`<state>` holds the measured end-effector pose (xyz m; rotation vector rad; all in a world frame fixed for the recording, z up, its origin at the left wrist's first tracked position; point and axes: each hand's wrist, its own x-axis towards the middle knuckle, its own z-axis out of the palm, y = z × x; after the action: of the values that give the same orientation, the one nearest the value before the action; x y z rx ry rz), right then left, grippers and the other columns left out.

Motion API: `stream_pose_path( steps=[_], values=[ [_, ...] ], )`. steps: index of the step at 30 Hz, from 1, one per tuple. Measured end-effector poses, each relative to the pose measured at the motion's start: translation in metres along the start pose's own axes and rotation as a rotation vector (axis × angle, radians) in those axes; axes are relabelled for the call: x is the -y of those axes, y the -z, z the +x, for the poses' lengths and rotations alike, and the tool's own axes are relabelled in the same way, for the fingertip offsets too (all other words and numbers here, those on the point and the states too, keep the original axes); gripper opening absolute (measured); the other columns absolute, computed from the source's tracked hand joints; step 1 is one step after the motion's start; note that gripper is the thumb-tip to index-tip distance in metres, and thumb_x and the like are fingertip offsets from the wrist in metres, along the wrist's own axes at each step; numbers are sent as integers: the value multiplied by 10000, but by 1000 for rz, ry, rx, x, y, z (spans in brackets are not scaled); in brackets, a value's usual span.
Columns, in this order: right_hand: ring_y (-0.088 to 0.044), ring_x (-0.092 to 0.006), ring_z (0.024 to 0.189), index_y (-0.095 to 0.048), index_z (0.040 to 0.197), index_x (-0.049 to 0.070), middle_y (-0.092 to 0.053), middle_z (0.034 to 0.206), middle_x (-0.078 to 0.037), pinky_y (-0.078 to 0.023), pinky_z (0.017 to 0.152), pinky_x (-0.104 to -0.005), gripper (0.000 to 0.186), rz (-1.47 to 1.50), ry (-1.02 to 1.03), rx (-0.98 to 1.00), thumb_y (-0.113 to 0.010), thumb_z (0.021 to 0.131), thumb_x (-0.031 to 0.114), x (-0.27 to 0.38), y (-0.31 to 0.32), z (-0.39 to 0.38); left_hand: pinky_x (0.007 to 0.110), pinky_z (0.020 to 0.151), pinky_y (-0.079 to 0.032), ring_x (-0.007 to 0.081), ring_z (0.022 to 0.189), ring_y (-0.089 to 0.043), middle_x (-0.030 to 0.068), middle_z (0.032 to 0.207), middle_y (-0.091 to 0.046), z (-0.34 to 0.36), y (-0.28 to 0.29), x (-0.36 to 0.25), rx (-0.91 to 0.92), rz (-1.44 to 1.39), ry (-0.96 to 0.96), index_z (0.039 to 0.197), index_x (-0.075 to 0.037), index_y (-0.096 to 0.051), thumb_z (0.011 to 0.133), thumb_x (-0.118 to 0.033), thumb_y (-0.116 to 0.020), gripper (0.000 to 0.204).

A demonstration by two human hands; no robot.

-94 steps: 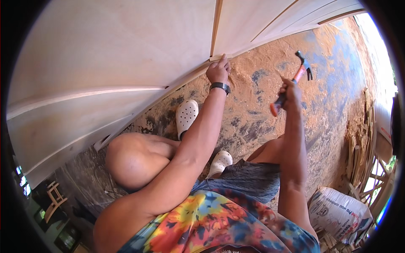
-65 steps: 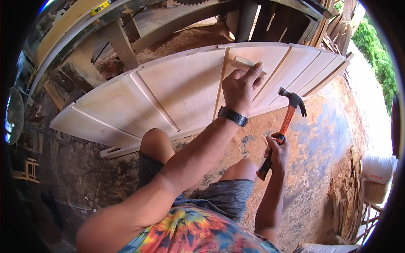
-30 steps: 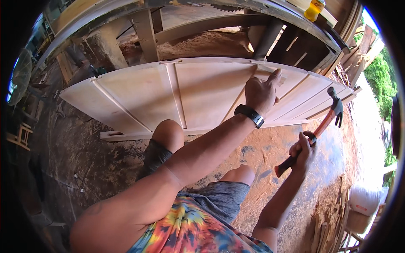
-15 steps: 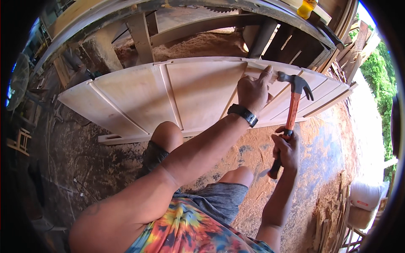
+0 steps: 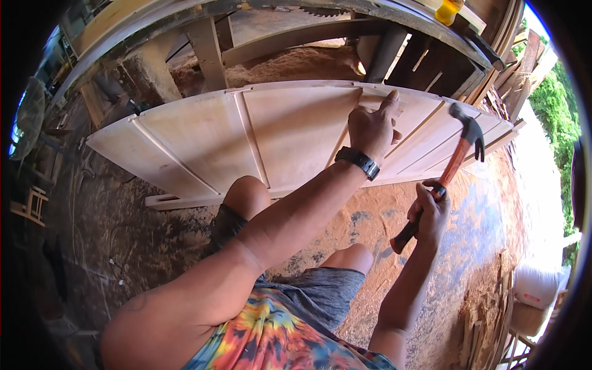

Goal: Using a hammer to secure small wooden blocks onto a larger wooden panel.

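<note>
Sawdust (image 5: 398,206) borders the panel (image 5: 296,126) where my left hand (image 5: 371,131) grips a block (image 5: 372,100); my right hand (image 5: 433,213), hammer (image 5: 455,160) clenched, swung clear, likely mid-tapping.

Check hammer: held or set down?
Held: the right grip is closed around the hammer, whose head sticks out beyond it.

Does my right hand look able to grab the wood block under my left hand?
Probably not: your right hand is wrapped around the hammer, and your left hand partly covers the wood block.
</note>
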<state>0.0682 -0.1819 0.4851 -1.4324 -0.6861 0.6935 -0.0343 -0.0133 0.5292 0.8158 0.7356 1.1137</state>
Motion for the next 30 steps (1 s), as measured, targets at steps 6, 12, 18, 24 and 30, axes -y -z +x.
stream_pose_path(
  steps=[6,12,18,24,30],
  values=[
    [-431,-79,372,-549,1012,19,-459,533,13,-334,349,-238,204,-200,-2,162,-675,852,42,2,8,2,242,367,-478,150,424,-594,54,659,-579,1,0,0,-3,0,-4,829,0,-634,871,-420,-733,433],
    [-430,-93,363,-543,995,28,-473,535,2,-335,357,-238,192,-68,-47,149,-671,854,52,3,-14,2,251,368,-460,159,425,-597,63,640,-576,0,-1,1,11,5,-11,754,-7,-615,875,-409,-731,435],
    [-442,-93,380,-555,1004,33,-469,538,2,-340,360,-238,202,-56,-14,37,-681,848,56,1,-5,1,252,372,-455,158,424,-591,62,637,-570,-2,0,-2,23,-34,-34,761,0,-617,880,-398,-727,430],
    [-423,-88,368,-550,1039,35,-444,539,11,-342,352,-239,214,-163,-78,138,-667,864,75,-1,-10,-8,257,377,-457,143,427,-575,54,614,-573,-3,6,5,25,-41,-62,784,11,-636,897,-382,-702,415],
    [-426,-86,389,-570,1007,22,-460,566,9,-351,370,-234,176,39,-182,-18,-678,884,87,-53,3,-21,250,426,-476,135,495,-587,70,710,-593,-27,38,66,101,-79,180,895,-2,-622,887,-399,-696,404]
  ],
)
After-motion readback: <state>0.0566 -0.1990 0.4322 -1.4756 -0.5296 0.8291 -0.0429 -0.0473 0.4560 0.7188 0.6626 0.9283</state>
